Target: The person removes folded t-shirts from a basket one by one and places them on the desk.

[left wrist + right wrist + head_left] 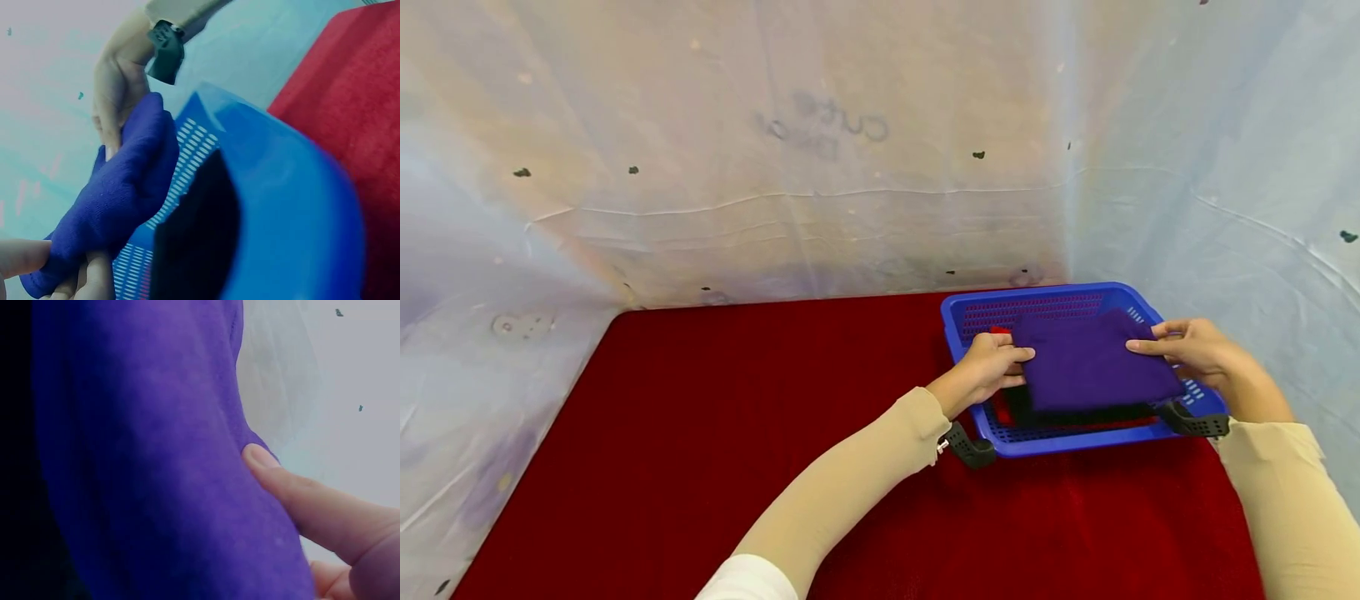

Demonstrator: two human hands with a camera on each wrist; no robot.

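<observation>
Beige sleeves, black wrist straps

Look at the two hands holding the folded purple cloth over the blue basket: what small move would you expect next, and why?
Probably lower the purple cloth flat onto the stack and let go. The left hand and right hand each pinch an opposite edge, and the cloth sits tilted just above dark and red folded pieces already lying in the blue basket, so only a short drop seems left.

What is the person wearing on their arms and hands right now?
Both hands, left hand and right hand, are bare, with no gloves. Long beige sleeves cover both forearms to the wrists, with white fabric above the left one. A dark perforated strap mount sits at each wrist.
</observation>
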